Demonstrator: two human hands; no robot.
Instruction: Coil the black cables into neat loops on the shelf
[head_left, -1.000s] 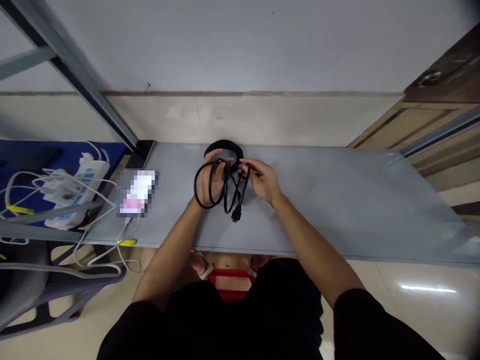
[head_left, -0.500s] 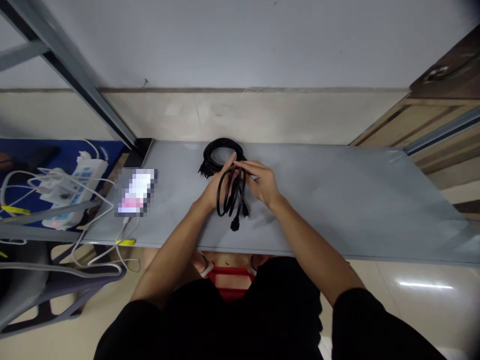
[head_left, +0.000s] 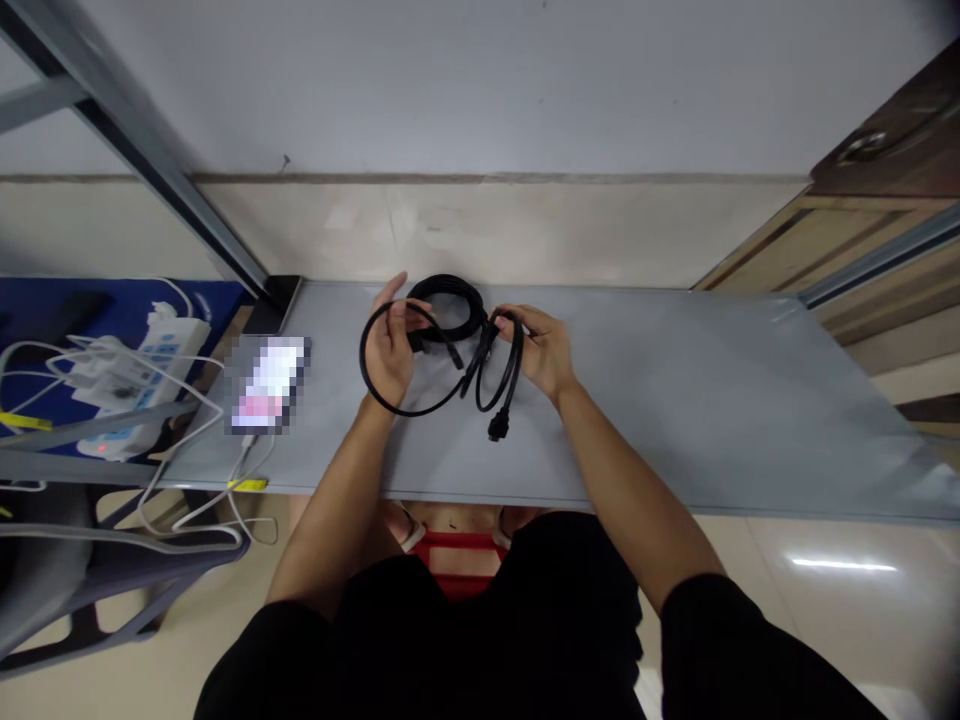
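Note:
A black cable (head_left: 420, 411) with a thick plug (head_left: 498, 424) stretches between my two hands above the grey tabletop. My left hand (head_left: 391, 350) holds a wide loop of it, the cable running across the fingers and thumb, with the index finger raised. A thin straight cable end (head_left: 456, 356) points down inside that loop. My right hand (head_left: 546, 350) is closed on the smaller bunched loops, and the plug hangs below them. Behind and between the hands, a second coiled black cable (head_left: 480, 300) lies on the table, partly hidden by my left fingers.
To the left, a phone with a blurred screen (head_left: 270, 385) lies on the grey table (head_left: 675, 400), with a white charging cord (head_left: 247, 460). A white power strip (head_left: 169, 370) with adapters rests on a blue surface. A metal post (head_left: 172, 190) rises at the left, and a wall stands behind.
My hands have moved apart, the left to the left and the right slightly right. One loop of the held cable has opened out wide between them.

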